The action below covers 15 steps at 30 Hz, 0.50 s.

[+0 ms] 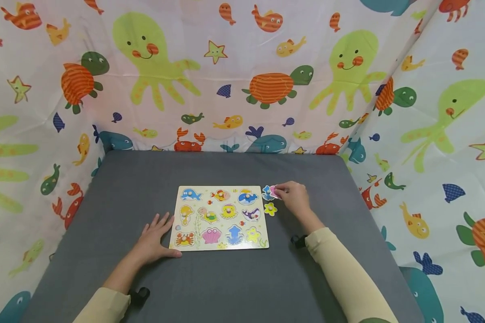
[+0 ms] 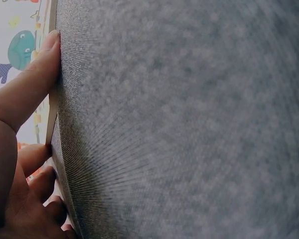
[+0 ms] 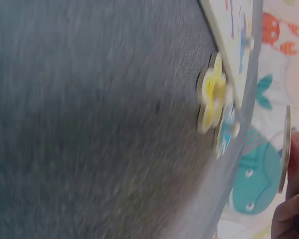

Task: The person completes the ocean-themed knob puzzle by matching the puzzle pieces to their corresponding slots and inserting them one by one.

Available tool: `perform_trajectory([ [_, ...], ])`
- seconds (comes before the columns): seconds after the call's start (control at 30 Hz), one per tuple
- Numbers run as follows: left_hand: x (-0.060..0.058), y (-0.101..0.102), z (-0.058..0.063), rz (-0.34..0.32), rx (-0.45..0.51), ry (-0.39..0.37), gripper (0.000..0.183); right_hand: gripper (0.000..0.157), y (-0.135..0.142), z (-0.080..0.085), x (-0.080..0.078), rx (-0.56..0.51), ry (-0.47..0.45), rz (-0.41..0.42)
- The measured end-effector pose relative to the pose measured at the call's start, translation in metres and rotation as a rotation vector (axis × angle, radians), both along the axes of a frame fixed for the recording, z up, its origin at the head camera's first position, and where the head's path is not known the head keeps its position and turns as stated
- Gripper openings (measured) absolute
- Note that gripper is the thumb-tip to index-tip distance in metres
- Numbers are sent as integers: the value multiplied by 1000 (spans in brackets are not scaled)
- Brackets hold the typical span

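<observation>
My right hand [image 1: 294,197] pinches a pink puzzle piece [image 1: 273,191] just past the board's right edge. The right wrist view catches that piece edge-on, raised off the table at the fingertips. Partly behind it lies a blue squid piece [image 1: 266,194], with a yellow starfish piece [image 1: 270,209] nearer me; both carry knobs. My left hand [image 1: 153,240] spreads around the near left corner of the wooden puzzle board [image 1: 222,224], thumb [image 2: 42,69] along its near edge, fingers at its left side. Knobbed sea animals fill the upper rows and the crab spot; shell, squid and starfish spots look flat.
A dark grey cloth [image 1: 226,287] covers the table under the board. Curtains printed with sea animals [image 1: 271,87] enclose the back and both sides. Black straps [image 1: 139,296] sit at both wrists, below beige sleeves [image 1: 347,273].
</observation>
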<state>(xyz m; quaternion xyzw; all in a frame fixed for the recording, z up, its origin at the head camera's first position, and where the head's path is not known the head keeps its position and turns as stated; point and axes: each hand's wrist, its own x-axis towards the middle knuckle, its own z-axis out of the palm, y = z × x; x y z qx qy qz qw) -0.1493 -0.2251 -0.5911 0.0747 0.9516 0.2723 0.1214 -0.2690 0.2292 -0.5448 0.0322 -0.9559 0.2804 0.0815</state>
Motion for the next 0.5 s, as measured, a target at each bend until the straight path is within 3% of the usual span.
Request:
perform_trajectory([
  [0.5,0,0,-1,3,-5,0,130,16,-52,11,25,-2,-33,145],
])
